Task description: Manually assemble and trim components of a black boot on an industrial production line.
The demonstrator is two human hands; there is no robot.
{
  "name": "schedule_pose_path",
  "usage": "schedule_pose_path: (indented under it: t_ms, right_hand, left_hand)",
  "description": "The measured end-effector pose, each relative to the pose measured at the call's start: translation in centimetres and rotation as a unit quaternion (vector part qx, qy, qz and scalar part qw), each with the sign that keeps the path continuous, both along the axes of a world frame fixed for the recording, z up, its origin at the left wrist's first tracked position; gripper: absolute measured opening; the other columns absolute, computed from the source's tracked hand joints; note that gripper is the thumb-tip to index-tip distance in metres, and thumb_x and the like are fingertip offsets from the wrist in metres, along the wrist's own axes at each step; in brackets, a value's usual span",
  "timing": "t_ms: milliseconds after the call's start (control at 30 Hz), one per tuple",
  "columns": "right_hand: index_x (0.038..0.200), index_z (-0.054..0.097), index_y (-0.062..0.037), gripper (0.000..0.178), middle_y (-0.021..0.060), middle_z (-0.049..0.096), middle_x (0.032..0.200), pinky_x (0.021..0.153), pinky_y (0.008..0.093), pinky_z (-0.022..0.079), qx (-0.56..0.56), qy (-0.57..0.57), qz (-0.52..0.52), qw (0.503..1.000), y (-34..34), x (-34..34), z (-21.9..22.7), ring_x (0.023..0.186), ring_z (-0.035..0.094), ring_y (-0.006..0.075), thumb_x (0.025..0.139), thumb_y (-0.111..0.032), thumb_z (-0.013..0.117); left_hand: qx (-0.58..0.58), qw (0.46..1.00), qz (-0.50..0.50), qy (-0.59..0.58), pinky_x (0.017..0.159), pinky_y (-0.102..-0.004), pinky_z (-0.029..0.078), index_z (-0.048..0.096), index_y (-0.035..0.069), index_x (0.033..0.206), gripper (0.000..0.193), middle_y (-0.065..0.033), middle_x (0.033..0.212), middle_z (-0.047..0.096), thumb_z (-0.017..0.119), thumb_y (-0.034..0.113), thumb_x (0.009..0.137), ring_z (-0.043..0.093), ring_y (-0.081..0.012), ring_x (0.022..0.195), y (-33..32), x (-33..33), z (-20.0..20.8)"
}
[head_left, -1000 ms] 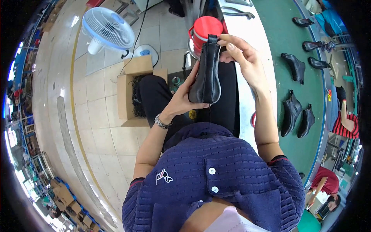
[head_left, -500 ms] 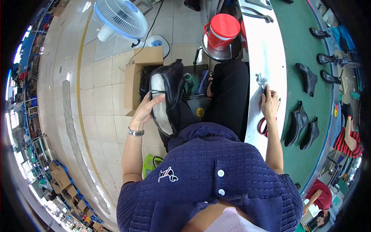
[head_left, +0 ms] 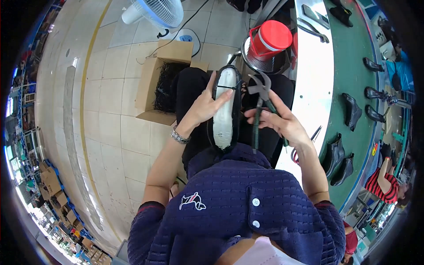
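My left hand (head_left: 204, 107) grips a black shoe (head_left: 237, 106) above my lap, its white underside turned up and its toe-to-heel line running away from me. A thin black strip crosses the white bottom, and my left thumb presses beside it. Close to the shoe's right, my right hand (head_left: 285, 125) holds lasting pincers (head_left: 264, 91) with green grips. The pincers' metal jaws point away from me and are spread apart, not touching the shoe. My right fingers lie between and around the handles.
On the left stands an open carton (head_left: 148, 92) with black scraps inside. A red jug (head_left: 274, 39) sits on a metal stool ahead. To the right run a white bench (head_left: 311, 88) with tools on it and a green belt (head_left: 342, 75) bearing black boots. A fan (head_left: 161, 12) stands far left.
My right hand has lifted the pincers off the bench and brought them left beside the shoe. My left hand has moved the shoe right, over my lap, with its bottom facing up.
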State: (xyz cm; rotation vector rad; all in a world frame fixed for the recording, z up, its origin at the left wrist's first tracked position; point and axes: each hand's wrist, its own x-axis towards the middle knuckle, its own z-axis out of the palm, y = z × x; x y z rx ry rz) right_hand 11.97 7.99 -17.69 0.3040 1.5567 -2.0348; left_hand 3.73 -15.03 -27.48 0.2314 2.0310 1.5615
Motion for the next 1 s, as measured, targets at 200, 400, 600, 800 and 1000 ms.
schedule_pose_path:
  t_ms: [200,400,600,800,1000]
  right_hand:
    - [0.152,0.015,-0.0122,0.06,0.0195,0.064,0.115,0.089,0.032,0.049,0.002,-0.103,0.019,0.994,-2.9,-4.0,0.3,0.103,0.065,0.0225,0.101,-0.018,0.046]
    - [0.152,0.017,-0.0153,0.062,0.0104,0.063,0.098,0.084,0.0354,0.054,0.05,-0.164,0.029,0.985,-3.5,-6.2,1.3,0.092,0.065,0.0196,0.1,-0.019,0.05]
    - [0.15,0.021,-0.0102,0.058,0.0033,0.052,0.079,0.057,0.0274,0.052,0.208,-0.013,0.068,0.976,-4.2,-4.7,-0.1,0.065,0.055,0.0108,0.1,-0.014,0.05]
    - [0.149,0.022,-0.0059,0.057,0.0069,0.058,0.072,0.058,0.0295,0.051,0.313,0.081,0.07,0.944,-5.3,-3.4,-0.7,0.06,0.058,0.0136,0.099,-0.01,0.049]
    - [0.148,0.022,-0.0088,0.057,0.0122,0.063,0.068,0.062,0.0346,0.053,0.397,0.099,0.213,0.887,-3.1,-5.0,0.9,0.059,0.065,0.0231,0.098,-0.014,0.05]
  left_hand:
    - [0.164,0.985,0.05,-0.019,0.107,-0.0293,0.031,0.033,0.006,0.146,0.05,-0.0136,0.139,0.046,0.047,0.02,0.099,0.043,-0.02,0.127,1.8,-2.6,1.1]
    - [0.131,0.985,0.1,0.047,0.094,-0.0306,0.041,0.054,0.003,0.125,0.036,-0.0167,0.116,0.061,0.049,0.022,0.095,0.058,-0.0245,0.105,2.2,-2.9,0.8]
    - [0.131,0.983,0.125,0.026,0.088,-0.0243,0.042,0.06,0.002,0.12,0.03,-0.0086,0.108,0.064,0.051,0.013,0.095,0.057,-0.0124,0.095,2.7,-2.8,0.6]
    - [0.161,0.976,0.129,0.073,0.076,-0.0231,0.044,0.062,0.002,0.119,0.031,-0.0098,0.099,0.067,0.055,0.014,0.091,0.059,-0.0118,0.083,2.0,-2.9,0.5]
    - [0.223,0.959,0.159,-0.071,0.07,-0.0216,0.044,0.064,0.001,0.12,0.032,0.0007,0.091,0.066,0.061,0.014,0.091,0.055,-0.0056,0.079,1.6,-3.4,0.8]
